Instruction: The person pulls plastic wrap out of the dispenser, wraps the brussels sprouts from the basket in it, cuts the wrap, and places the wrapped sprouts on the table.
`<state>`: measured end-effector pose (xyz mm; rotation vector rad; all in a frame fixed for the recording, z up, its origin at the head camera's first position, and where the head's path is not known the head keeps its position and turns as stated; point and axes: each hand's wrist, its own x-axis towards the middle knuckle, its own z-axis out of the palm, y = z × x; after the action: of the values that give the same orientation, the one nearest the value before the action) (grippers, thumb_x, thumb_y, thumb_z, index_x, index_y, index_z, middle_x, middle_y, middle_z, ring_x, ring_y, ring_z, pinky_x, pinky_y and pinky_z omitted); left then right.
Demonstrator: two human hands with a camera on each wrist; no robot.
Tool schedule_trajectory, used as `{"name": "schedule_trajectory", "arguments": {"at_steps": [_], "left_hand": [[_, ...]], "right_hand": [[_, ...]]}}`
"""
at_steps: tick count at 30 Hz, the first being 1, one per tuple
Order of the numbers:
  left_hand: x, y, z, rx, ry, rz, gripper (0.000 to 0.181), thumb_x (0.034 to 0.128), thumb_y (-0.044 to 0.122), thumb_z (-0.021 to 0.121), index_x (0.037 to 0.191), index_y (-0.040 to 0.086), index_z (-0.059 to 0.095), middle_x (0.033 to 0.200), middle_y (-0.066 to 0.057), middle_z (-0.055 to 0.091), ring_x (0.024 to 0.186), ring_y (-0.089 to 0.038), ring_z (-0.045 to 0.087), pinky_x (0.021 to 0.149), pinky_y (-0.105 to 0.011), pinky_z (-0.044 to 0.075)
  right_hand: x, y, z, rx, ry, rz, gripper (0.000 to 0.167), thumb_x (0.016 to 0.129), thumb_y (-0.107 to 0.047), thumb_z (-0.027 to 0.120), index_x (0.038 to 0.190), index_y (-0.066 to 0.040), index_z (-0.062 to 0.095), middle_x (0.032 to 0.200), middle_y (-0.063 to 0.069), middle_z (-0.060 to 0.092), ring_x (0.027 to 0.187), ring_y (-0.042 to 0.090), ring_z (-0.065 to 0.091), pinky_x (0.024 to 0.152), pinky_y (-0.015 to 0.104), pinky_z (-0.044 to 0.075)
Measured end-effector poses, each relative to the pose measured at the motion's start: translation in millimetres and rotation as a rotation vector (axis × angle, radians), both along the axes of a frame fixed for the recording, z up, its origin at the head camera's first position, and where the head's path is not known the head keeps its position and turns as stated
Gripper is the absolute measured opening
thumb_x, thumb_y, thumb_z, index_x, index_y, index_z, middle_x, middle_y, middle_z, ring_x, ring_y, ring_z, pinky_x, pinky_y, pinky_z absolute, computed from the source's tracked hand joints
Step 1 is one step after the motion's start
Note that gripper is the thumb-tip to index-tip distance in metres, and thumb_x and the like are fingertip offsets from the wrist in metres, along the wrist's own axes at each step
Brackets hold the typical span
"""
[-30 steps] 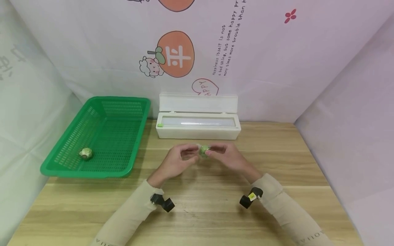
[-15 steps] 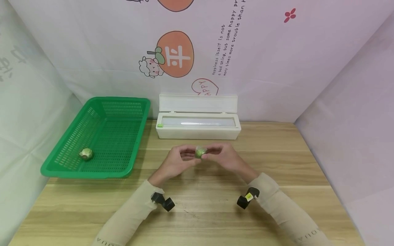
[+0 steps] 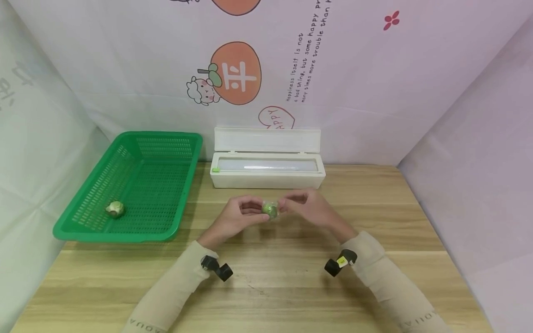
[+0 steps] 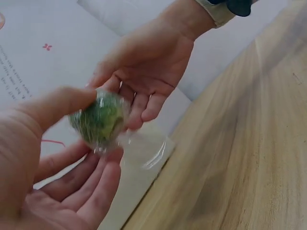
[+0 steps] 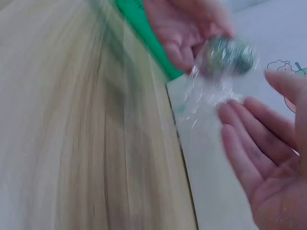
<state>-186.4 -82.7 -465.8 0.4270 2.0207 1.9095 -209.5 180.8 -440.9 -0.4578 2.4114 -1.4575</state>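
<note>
Between thumb and fingers, my left hand [image 3: 237, 215] pinches a Brussels sprout [image 3: 270, 210] wrapped in clear cling film, held above the table in front of the white box. The left wrist view shows the green leaves of the sprout [image 4: 100, 120] under shiny film. A loose tail of film [image 5: 201, 98] hangs from it in the right wrist view. My right hand [image 3: 312, 208] is just right of the sprout. In the right wrist view, the thumb and fingers of that right hand [image 5: 268, 143] are spread apart, with nothing gripped between them.
To the left is a green plastic basket [image 3: 125, 237], with another Brussels sprout [image 3: 115, 209] inside it. A white cling film box [image 3: 268, 181] stands behind the hands, lid raised, with a roll [image 3: 268, 165] inside. Fabric walls border the wooden table [image 3: 287, 296].
My right hand held the sprout at first, then both hands met on it. Now my left hand has it, and my right hand has drawn back slightly to the right.
</note>
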Motion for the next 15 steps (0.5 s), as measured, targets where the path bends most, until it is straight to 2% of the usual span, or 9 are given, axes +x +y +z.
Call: {"name": "schedule_trajectory", "arguments": {"at_steps": [3,5,7,10,13,15], "left_hand": [[0.6,-4.7,1.0,0.043,-0.03,-0.03,0.045,0.0902,0.01,0.081,0.131,-0.001,0.065,0.13,-0.018,0.07,0.114,-0.022,0.072,0.099,-0.029,0.063],[1.1,-6.8,1.0,0.066,-0.034,-0.045,0.047,0.0907,0.007,0.079,0.133,-0.004,0.063,0.131,-0.02,0.069,0.113,-0.02,0.072,0.099,-0.028,0.062],[1.9,-8.3,1.3,0.082,-0.031,-0.053,0.048,0.0909,0.005,0.077,0.135,-0.006,0.061,0.131,-0.02,0.068,0.111,-0.017,0.072,0.099,-0.027,0.062],[2.9,-10.2,1.3,0.1,-0.032,-0.052,0.05,0.0904,0.004,0.075,0.136,-0.009,0.059,0.129,-0.019,0.068,0.109,-0.014,0.071,0.098,-0.025,0.062],[2.5,-12.0,1.9,0.104,-0.032,-0.032,0.051,0.0898,0.003,0.074,0.137,-0.01,0.058,0.128,-0.018,0.069,0.107,-0.013,0.071,0.098,-0.024,0.061],[1.2,-12.9,1.7,0.098,-0.033,-0.011,0.051,0.0898,0.003,0.075,0.136,-0.01,0.059,0.127,-0.018,0.069,0.106,-0.013,0.071,0.097,-0.024,0.062]], "right_hand": [[-4.5,3.5,-0.5,-0.011,0.061,-0.025,0.044,0.099,-0.049,0.071,0.123,-0.013,0.076,0.115,0.001,0.08,0.113,0.023,0.074,0.105,0.05,0.06],[-6.5,5.8,-2.6,-0.008,0.062,0.012,0.046,0.102,-0.048,0.067,0.13,-0.012,0.073,0.125,0.002,0.078,0.122,0.024,0.071,0.111,0.052,0.055],[-7.1,8.3,-5.5,-0.01,0.012,0.08,0.046,0.104,-0.046,0.065,0.136,-0.014,0.07,0.134,0.002,0.074,0.128,0.025,0.068,0.115,0.054,0.052],[-5.6,10.8,-9.6,-0.036,-0.11,0.18,0.046,0.104,-0.04,0.065,0.141,-0.012,0.066,0.135,0.008,0.073,0.126,0.029,0.068,0.114,0.054,0.053],[-3.3,10.3,-11.2,-0.071,-0.201,0.187,0.046,0.1,-0.036,0.072,0.138,-0.01,0.067,0.127,0.011,0.074,0.116,0.027,0.071,0.108,0.048,0.058],[-2.6,8.9,-12.2,-0.075,-0.209,0.167,0.046,0.098,-0.037,0.075,0.134,-0.009,0.068,0.122,0.011,0.076,0.111,0.026,0.073,0.103,0.044,0.06]]}}
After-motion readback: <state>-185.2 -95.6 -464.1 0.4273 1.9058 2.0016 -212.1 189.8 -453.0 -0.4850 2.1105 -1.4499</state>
